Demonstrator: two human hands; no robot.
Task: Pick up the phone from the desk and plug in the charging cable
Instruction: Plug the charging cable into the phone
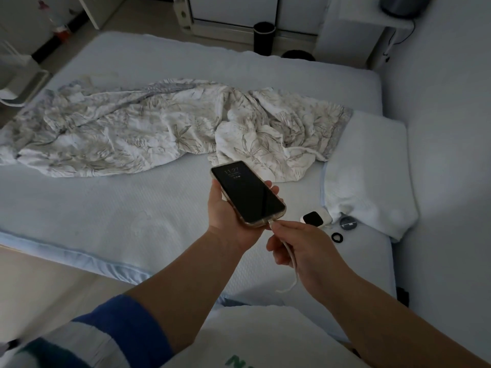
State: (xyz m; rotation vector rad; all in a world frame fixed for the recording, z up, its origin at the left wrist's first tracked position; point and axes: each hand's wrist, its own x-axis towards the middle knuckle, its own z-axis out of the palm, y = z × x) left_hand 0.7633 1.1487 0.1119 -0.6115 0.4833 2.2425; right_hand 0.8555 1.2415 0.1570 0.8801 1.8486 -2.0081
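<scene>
Two hands, both occupied, above a pale bed [79, 208]. Left hand [228, 211]: cupped under the phone [247, 192], fingers wrapped on its edges, screen up and dimly lit. Phone's long axis ran from far-left to near-right, its port end pointing at the right hand [300, 248]. Right hand: fingertips pinched on the white charging cable [292, 264] just behind the plug, which met the port; full seating could not be confirmed. Judgement: remaining push runs along that axis.
</scene>
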